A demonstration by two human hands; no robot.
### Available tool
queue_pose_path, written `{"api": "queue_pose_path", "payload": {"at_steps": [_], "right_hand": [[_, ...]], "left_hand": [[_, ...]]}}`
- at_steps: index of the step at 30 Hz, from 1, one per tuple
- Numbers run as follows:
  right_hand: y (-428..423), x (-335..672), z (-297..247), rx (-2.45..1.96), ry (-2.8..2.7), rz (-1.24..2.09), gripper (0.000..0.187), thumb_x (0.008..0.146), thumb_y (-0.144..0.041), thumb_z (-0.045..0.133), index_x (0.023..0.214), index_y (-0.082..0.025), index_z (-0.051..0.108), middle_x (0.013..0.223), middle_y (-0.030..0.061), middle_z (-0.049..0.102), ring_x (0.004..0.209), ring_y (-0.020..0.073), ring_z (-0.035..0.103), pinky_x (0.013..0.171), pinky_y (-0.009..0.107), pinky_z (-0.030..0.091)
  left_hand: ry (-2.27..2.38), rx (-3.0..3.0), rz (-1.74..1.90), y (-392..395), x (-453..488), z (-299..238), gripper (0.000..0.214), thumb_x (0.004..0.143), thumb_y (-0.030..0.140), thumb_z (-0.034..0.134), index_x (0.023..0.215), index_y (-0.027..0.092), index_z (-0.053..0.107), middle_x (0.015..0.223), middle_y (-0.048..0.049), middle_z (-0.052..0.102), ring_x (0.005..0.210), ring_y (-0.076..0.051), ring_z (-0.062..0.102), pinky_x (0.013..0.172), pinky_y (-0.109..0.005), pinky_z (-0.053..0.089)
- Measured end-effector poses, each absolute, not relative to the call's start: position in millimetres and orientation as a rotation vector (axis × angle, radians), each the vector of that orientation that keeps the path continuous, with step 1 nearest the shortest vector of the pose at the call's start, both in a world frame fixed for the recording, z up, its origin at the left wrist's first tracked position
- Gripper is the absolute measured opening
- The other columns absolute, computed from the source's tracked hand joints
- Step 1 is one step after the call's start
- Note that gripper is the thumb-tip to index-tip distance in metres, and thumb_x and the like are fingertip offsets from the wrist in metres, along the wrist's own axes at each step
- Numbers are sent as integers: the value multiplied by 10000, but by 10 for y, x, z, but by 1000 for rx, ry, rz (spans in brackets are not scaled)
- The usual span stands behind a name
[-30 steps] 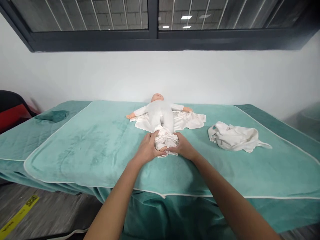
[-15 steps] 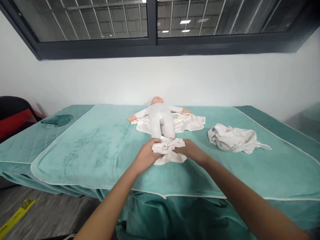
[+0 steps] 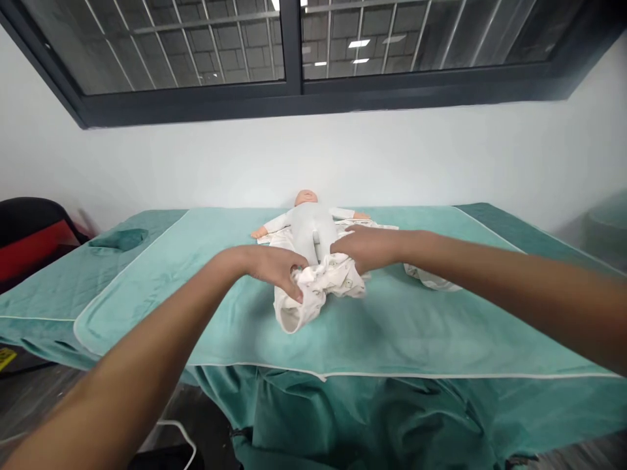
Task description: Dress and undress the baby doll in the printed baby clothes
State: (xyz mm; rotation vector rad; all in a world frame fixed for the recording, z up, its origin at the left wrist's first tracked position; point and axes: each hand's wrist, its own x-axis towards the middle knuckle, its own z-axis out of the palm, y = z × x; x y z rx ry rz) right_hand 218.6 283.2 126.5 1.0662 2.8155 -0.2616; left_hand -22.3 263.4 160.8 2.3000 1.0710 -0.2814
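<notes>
Patterned white garment (image 3: 337,275) | hands, left (image 3: 274,266) and right (image 3: 366,249), pinching it | yellow floor strip (image 3: 6,358): markings unreadable

No text can be read, even on the yellow floor strip (image 3: 6,358).

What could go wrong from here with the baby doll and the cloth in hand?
The bunched printed white cloth hides the feet of the baby doll, so a foot might snag in its folds. The left hand holds the cloth near its open end, so it could twist. The right forearm partly hides the other white cloth and might brush it.
</notes>
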Motion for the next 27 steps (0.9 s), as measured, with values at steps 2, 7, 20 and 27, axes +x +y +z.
{"api": "queue_pose_path", "payload": {"at_steps": [2, 7, 20, 27], "right_hand": [[2881, 2133, 1449, 915, 2854, -118, 219, 709, -320, 701, 919, -278, 658, 932, 6, 724, 913, 256, 633, 865, 365, 403], [2943, 1992, 1883, 837, 2858, 103, 208, 712, -338, 710, 894, -246, 670, 808, -2, 697, 794, 227, 623, 843, 372, 395], [2907, 2097, 2551, 974, 3018, -1805, 221, 857, -399, 658, 836, -184, 613, 822, 24, 637, 823, 194, 635, 789, 345, 514], [2818, 2089, 2693, 941, 3089, -1747, 202, 772, -300, 758, 777, -205, 580, 801, -18, 607, 802, 157, 600, 776, 314, 486]], "left_hand": [[1040, 2295, -399, 2677, -166, 1790, 469, 636, 531, 738, 1004, 244, 697, 998, -14, 711, 887, -234, 616, 723, -265, 426], [1054, 2367, -27, 2759, -84, 2040, 323, 743, 503, 654, 873, 208, 679, 895, -15, 678, 780, -185, 579, 655, -263, 393], [1154, 2194, 1238, 2638, -87, 2247, 228, 686, 291, 713, 672, 181, 514, 709, 5, 561, 703, -150, 534, 597, -252, 387], [1210, 2315, 1061, 2539, -181, 2423, 314, 694, 413, 731, 660, 184, 519, 693, -2, 555, 651, -143, 521, 563, -258, 346]]}}
